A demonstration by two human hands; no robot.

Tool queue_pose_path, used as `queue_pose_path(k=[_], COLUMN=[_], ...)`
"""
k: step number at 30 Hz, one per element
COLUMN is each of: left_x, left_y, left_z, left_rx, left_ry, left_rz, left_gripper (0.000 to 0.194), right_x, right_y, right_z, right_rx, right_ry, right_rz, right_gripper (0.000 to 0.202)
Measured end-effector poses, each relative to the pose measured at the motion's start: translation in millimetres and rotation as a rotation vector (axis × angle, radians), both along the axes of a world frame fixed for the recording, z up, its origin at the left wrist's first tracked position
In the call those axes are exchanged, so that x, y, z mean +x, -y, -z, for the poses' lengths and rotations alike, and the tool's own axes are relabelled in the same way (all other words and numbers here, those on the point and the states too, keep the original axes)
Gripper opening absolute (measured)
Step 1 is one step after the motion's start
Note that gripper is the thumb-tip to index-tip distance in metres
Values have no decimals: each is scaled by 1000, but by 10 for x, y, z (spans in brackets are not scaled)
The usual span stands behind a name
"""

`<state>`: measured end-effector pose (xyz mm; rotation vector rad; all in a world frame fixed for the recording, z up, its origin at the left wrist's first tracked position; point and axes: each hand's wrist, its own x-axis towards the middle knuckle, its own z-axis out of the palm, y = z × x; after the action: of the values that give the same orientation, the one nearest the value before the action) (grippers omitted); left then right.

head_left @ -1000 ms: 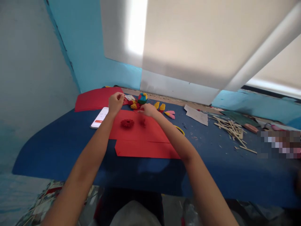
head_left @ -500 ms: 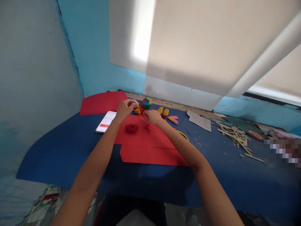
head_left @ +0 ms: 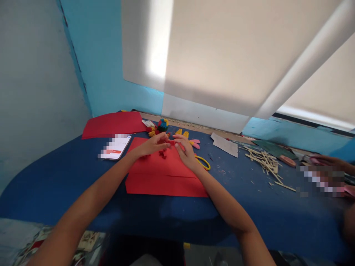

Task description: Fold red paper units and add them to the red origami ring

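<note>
Own hands: two (left hand point(head_left: 155, 143), right hand point(head_left: 185, 150)). Held red piece point(head_left: 172, 142): one. Phone point(head_left: 122, 143): one. Multicoloured ball point(head_left: 162, 124): one. Yellow loop point(head_left: 205, 161): one. Grey sheet point(head_left: 225, 144): one. Pink oval block point(head_left: 287, 160): one. Thin sticks point(head_left: 263, 161): many, too tangled to count.

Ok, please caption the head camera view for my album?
Left hand and right hand hold a red piece above red paper.

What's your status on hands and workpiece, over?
Left hand and right hand close together, pinching small red piece. Piece held over red paper. Yellow loop beside right hand; nothing seen blocking the fingers.
</note>
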<state>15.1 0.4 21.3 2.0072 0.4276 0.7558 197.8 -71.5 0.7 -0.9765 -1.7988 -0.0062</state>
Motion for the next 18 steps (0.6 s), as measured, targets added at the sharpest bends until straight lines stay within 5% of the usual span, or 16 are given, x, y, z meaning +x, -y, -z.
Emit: queue_pose_path(k=[6,18], left_x=[27,17], left_y=[-75,-58], left_z=[85,45], left_rx=[-3,216], left_ry=[1,172], left_rz=[26,-201], left_gripper=[28,18], right_x=[79,141], right_y=[-6,-13], right_z=[15,2], right_rx=[-21,-134], right_ry=[21,-156], right_rz=[-2,-29], right_gripper=[34,17])
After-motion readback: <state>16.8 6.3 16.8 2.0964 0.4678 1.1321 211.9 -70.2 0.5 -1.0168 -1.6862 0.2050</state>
